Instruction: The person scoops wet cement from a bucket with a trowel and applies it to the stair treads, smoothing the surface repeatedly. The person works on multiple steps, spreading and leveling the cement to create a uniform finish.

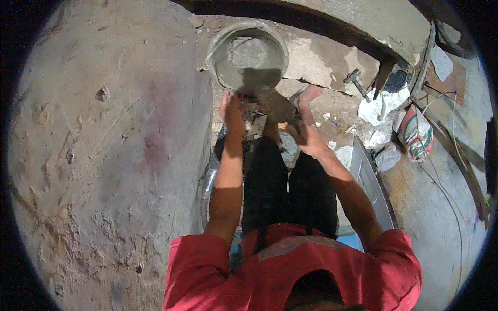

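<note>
A round grey basin (pixel 212 62) stands on the floor ahead of my feet, with wet grey cement-like mix (pixel 246 53) inside. My left hand (pixel 232 110) is just below the basin's near left rim, its fingers stretched toward it; whether they touch the rim I cannot tell. Close to my right shin, my right hand (pixel 307 139) hangs with its fingers loosely apart and nothing in them. A bare foot (pixel 310 95) shows beyond it. Shadow darkens the ground between my hands and the basin's near side.
A rough plastered wall (pixel 114 129) rises on the left. Right of the basin lie a hammer (pixel 354 78), white sacking (pixel 381 108) and a striped sack (pixel 418 136). A grey panel (pixel 364 168) leans near my right arm. Loose cables (pixel 447 193) trail at far right; rubble litters the floor.
</note>
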### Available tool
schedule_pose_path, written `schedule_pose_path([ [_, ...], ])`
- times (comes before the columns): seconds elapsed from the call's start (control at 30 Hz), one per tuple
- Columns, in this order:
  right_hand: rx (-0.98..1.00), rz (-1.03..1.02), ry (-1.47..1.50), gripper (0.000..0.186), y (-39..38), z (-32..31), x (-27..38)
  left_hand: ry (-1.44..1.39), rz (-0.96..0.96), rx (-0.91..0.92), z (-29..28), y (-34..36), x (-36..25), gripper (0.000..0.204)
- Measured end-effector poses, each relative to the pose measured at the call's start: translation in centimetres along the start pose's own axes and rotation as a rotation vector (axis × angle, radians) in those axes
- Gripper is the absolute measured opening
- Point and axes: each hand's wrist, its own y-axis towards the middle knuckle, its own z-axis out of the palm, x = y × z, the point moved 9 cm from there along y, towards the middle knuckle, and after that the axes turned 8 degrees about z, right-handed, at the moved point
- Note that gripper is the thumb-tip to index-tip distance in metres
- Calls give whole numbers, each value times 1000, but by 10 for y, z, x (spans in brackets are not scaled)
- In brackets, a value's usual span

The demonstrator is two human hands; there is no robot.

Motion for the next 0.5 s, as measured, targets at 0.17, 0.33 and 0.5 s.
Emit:
schedule_pose_path([
  [0.17,38,-85,-86,34,31,-4,7,-107,100,10,11,25,-16,41],
  [0.33,52,106,-121,54,56,-80,1,-4,181,-29,17,34,-37,44],
  [0.5,92,96,-296,60,96,-146,12,242,324,-10,21,45,-61,44],
])
